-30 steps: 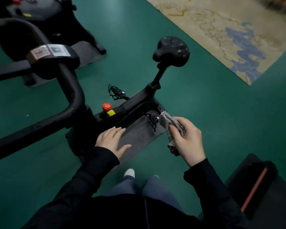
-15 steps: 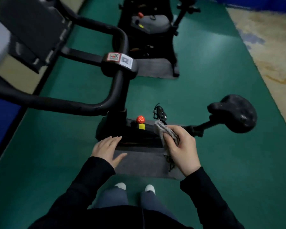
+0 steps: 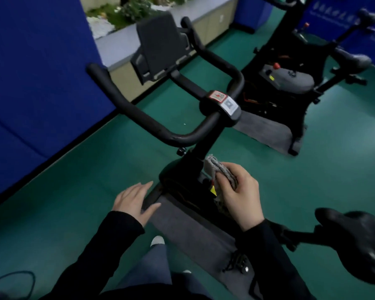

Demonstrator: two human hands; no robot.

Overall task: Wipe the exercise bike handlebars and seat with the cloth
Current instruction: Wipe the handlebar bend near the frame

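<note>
Grey, crumpled cloth (image 3: 220, 169) is bunched in the right hand (image 3: 240, 193), with fingers and thumb curled round it. It sits just below the black handlebars (image 3: 152, 124), apart from them. The left hand (image 3: 134, 200) hovers below the handlebars and slightly left, fingers straight and a little spread, holding nothing. The black seat (image 3: 359, 241) is well below and to the right of the handlebars. A second exercise bike (image 3: 290, 83) stands beyond the handlebars, to the right. Green floor (image 3: 74, 180) lies beneath the handlebars, and blue wall padding (image 3: 30, 83) runs to their left.
</note>
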